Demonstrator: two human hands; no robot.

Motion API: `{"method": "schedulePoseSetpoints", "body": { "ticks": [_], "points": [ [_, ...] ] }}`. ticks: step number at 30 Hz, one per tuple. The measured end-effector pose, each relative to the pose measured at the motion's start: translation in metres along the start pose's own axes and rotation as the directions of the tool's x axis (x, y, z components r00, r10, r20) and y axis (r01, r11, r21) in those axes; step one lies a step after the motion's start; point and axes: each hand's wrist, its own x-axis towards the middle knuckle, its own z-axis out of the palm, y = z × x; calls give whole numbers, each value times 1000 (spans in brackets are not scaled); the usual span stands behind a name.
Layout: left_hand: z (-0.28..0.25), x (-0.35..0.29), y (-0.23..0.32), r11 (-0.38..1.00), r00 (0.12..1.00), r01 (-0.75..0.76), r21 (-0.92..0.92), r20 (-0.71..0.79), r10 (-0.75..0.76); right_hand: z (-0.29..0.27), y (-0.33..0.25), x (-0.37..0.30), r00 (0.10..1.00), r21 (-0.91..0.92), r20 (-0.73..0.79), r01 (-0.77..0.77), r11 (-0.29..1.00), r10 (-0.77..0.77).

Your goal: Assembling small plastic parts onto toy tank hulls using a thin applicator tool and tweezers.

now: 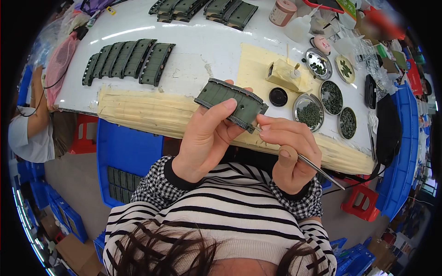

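My left hand (209,131) grips a dark green curved plastic panel (220,97) with toothed edges, its thumb lying on the upper face. The panel is held above the table's front edge. In my right hand (294,152) is a slim metal tool (322,171), probably tweezers, held like a pen. Its tip meets the panel's right end, where my fingertips hide the contact. The right thumb wears a tan finger cover (288,155). Right of the hands, round dishes (309,113) hold small dark green parts.
Similar green panels (124,59) stand in a row at the left, with more at the far edge. An open bottle in a yellowish block (287,76) and a black round cap (278,96) are near the right hand. A blue bin (129,152) with panels sits below; another person's arm (37,106) is left.
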Motion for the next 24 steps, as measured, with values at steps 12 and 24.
{"method": "schedulePoseSetpoints", "body": {
  "ticks": [12,24],
  "points": [
    [-1,-3,-1,1000,999,4,26,40,-5,-10,-10,2,990,-10,137,27,1000,-25],
    [-4,1,-3,998,997,25,-51,78,-21,-10,-9,2,990,-28,127,58,998,-53]
  ]
}}
